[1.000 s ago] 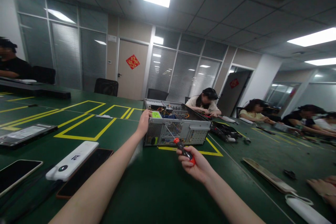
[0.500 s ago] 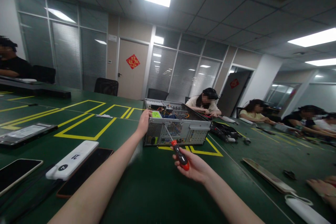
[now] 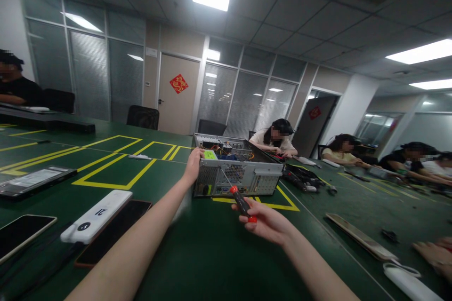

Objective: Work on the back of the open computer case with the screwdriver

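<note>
Grey metal forms the single open-topped computer case (image 3: 250, 179), which sits on the green table (image 3: 197, 254) at 12 o'clock from the wearer, with wires (image 3: 251, 155) and a part bearing a yellow-green label (image 3: 210, 154) inside. Its rear panel faces 6 o'clock, the panel's long edge running roughly from 9 to 3. The left hand (image 3: 192, 168) lies at the case's upper left corner, fingers on the edge; how firmly they grip, I cannot tell. The right hand (image 3: 268, 223) grasps one screwdriver (image 3: 240, 200) by its black-and-red handle; the long axis runs from 5 to 11, shaft toward the rear panel, contact unclear. Between 9 and 11 o'clock lie two phones (image 3: 24, 235), one white power bank (image 3: 97, 215) and one hard drive (image 3: 37, 181).
</note>
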Demonstrator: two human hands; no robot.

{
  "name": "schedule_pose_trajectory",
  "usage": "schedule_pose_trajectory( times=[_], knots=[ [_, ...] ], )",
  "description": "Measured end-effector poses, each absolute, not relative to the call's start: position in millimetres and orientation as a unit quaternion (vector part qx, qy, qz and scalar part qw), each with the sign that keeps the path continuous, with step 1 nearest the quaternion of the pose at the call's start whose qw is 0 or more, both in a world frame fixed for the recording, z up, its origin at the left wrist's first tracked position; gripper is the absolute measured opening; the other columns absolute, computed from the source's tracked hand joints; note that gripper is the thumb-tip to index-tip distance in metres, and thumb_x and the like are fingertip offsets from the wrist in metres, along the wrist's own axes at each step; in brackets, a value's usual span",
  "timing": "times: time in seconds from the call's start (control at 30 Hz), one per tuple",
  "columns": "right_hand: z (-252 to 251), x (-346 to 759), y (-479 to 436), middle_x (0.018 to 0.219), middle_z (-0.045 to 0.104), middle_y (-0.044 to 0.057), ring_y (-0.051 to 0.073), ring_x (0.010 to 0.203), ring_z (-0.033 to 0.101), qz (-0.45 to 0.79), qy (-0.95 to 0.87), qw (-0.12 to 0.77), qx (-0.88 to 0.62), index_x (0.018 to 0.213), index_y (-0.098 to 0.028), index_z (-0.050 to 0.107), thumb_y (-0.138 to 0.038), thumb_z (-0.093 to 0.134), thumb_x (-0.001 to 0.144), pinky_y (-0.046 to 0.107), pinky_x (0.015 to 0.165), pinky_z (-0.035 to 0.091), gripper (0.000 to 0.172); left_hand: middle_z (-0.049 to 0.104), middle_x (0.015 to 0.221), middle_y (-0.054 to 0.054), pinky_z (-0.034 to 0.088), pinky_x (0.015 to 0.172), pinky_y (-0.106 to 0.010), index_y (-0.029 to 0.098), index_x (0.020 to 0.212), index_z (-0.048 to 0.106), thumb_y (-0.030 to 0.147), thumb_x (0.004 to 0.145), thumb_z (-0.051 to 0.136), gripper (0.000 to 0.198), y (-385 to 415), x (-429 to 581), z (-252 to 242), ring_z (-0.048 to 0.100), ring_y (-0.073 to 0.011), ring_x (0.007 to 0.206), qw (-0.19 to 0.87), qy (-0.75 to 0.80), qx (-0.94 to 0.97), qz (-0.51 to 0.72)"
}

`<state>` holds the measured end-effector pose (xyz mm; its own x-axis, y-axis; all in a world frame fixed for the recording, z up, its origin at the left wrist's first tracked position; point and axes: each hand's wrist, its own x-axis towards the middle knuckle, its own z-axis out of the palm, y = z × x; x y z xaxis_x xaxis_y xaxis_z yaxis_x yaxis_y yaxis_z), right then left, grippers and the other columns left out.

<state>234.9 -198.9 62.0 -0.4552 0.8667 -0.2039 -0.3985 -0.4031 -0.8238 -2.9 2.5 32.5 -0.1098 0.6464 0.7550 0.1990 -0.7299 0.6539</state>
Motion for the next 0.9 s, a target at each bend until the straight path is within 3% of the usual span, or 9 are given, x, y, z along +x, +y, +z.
schedule_pose_trajectory(
  times=[0.13,0.23,0.43,0.57,0.7,0.8,0.9],
  knots=[
    [80,244,-203,0.105,0.067,0.009,0.011,0.074,0.065,0.709,-0.426,0.406,-0.389,0.118,-0.016,0.055,-0.003,0.076,0.066,0.018,0.060,0.048,0.057,0.066,0.110,-0.006,0.036,0.113,-0.039,0.022,0.072,0.051,0.031,0.096,0.026,0.036,1,-3,33,0.052,-0.0209,0.125,0.165,0.324,0.639,0.678],
    [89,248,-204,0.100,0.070,0.008,0.010,0.069,0.062,0.627,-0.499,0.408,-0.436,0.117,-0.015,0.059,-0.011,0.079,0.070,0.019,0.058,0.046,0.051,0.067,0.109,-0.006,0.037,0.113,-0.039,0.022,0.071,0.051,0.030,0.095,0.026,0.035,1,-3,34,0.053,-0.0209,0.123,0.165,0.324,0.642,0.675],
    [80,236,-201,0.074,0.070,0.001,0.007,0.044,0.045,0.457,-0.552,0.498,-0.489,0.110,-0.018,0.058,-0.039,0.069,0.079,0.019,0.040,0.027,0.039,0.066,0.109,-0.006,0.037,0.113,-0.037,0.022,0.072,0.051,0.031,0.096,0.025,0.036,1,-4,34,0.052,-0.0200,0.124,0.164,0.331,0.645,0.669],
    [74,224,-204,0.050,0.054,-0.006,0.003,0.035,0.024,0.554,-0.490,0.491,-0.460,0.097,-0.019,0.053,-0.055,0.057,0.085,0.015,0.037,0.013,0.038,0.066,0.107,-0.005,0.037,0.113,-0.037,0.023,0.071,0.050,0.031,0.096,0.026,0.036,0,-4,35,0.053,-0.0200,0.121,0.167,0.326,0.643,0.673],
    [73,219,-206,0.043,0.038,-0.012,0.000,0.035,0.013,0.696,-0.390,0.465,-0.385,0.079,-0.019,0.048,-0.056,0.060,0.086,0.011,0.035,0.009,0.039,0.067,0.106,-0.005,0.034,0.115,-0.038,0.022,0.072,0.050,0.031,0.095,0.025,0.035,0,-3,34,0.054,-0.0192,0.119,0.160,0.323,0.646,0.673],
    [71,217,-207,0.046,0.037,-0.011,0.000,0.035,0.015,0.770,-0.294,0.459,-0.332,0.073,-0.017,0.047,-0.050,0.050,0.095,0.009,0.034,0.012,0.039,0.067,0.106,-0.005,0.034,0.115,-0.038,0.022,0.072,0.052,0.030,0.096,0.025,0.037,2,-3,33,0.054,-0.0192,0.119,0.152,0.325,0.648,0.672],
    [69,211,-210,0.060,0.052,-0.004,-0.001,0.038,0.026,0.806,-0.228,0.442,-0.320,0.082,-0.013,0.053,-0.045,0.041,0.100,0.008,0.035,0.019,0.038,0.067,0.106,-0.005,0.035,0.114,-0.038,0.022,0.072,0.051,0.031,0.096,0.024,0.037,4,-3,32,0.054,-0.0194,0.119,0.150,0.321,0.648,0.674]
  ],
)
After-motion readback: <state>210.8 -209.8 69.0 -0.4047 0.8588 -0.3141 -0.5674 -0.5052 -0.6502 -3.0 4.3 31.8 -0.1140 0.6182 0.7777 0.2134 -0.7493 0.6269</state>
